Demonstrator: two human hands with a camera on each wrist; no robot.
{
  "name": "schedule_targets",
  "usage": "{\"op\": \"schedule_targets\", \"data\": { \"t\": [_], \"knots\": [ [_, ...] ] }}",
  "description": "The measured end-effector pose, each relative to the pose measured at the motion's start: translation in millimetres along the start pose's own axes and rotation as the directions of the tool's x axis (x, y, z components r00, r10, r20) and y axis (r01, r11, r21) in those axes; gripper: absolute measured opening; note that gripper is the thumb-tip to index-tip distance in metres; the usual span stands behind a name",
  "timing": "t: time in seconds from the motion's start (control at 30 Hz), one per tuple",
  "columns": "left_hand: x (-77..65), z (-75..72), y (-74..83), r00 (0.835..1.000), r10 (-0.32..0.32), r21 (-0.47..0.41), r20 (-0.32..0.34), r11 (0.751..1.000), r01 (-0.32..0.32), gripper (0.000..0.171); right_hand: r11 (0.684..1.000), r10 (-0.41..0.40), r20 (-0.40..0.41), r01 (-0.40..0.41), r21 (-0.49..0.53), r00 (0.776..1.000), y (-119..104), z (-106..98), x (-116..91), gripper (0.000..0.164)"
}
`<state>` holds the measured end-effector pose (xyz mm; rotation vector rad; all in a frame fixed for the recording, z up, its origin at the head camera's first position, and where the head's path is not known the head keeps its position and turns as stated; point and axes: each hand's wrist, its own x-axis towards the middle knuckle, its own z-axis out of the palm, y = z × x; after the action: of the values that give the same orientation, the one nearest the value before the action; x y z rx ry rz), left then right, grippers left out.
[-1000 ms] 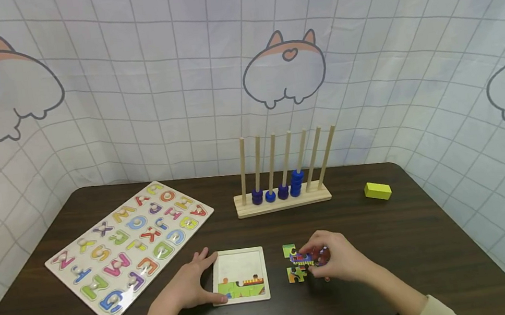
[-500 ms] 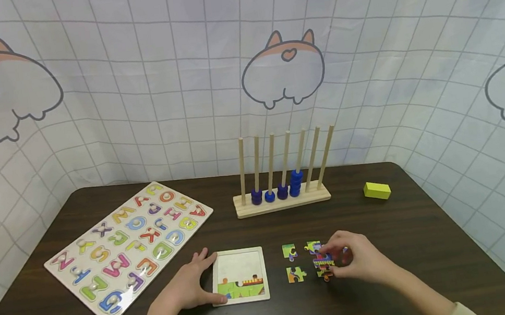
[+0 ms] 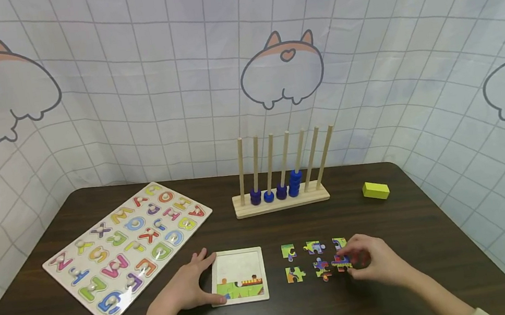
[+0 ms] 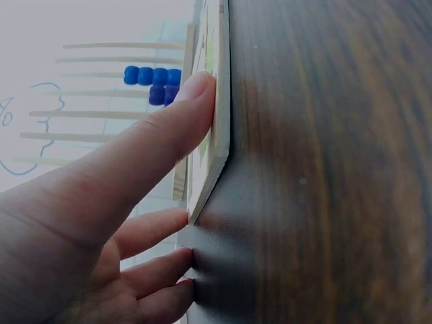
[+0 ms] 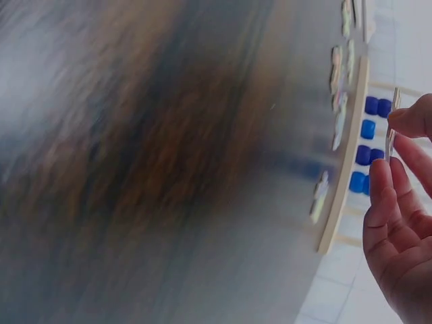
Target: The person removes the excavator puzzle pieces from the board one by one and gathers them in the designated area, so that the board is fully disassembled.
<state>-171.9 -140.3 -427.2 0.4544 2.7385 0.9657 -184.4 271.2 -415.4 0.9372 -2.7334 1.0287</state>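
My left hand (image 3: 185, 289) rests at the left side of a small square puzzle tray (image 3: 240, 263), thumb on its near left corner, index finger at the far left corner. In the left wrist view, the straight thumb (image 4: 158, 125) presses the tray's edge. Green jigsaw pieces fill the tray's near rows. My right hand (image 3: 376, 263) pinches a red, blue and yellow-striped jigsaw piece (image 3: 341, 263) between thumb and fingers; the right wrist view shows this jigsaw piece (image 5: 390, 138) edge-on. Several loose pieces lie to its left, including an orange-and-green one (image 3: 295, 274) and a purple one (image 3: 322, 269).
Behind stands a wooden peg stand (image 3: 282, 205) with blue and purple beads. A large alphabet puzzle board (image 3: 127, 251) lies at the left, and a yellow block (image 3: 376, 190) at the back right. A green-and-blue piece (image 3: 339, 242) lies beyond the right fingertips. A patterned curtain closes off the back.
My right hand has moved right with jigsaw pieces, leaving several spread in two rows behind it. It now pinches the striped piece. The left hand and tray have stayed put.
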Motion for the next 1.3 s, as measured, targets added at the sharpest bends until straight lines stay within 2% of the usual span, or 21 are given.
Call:
{"op": "schedule_targets", "data": {
  "t": [0.4,0.67,1.3],
  "knots": [
    [1.7,1.6,-1.6,1.000,-0.005,0.003,-0.007,1.000,0.005,0.097,0.998,0.057,0.059,-0.057,-0.005,0.997,18,-5,-6,0.031],
    [1.5,1.0,-0.7,1.000,-0.008,0.002,-0.003,1.000,0.008,0.098,0.991,0.137,0.134,-0.134,-0.028,0.981,26,-9,-6,0.027],
    [0.5,0.0,0.8,1.000,-0.014,0.008,0.000,1.000,0.014,0.097,0.993,0.117,0.158,-0.116,-0.015,0.980,31,-6,-7,0.026]
  ]
}}
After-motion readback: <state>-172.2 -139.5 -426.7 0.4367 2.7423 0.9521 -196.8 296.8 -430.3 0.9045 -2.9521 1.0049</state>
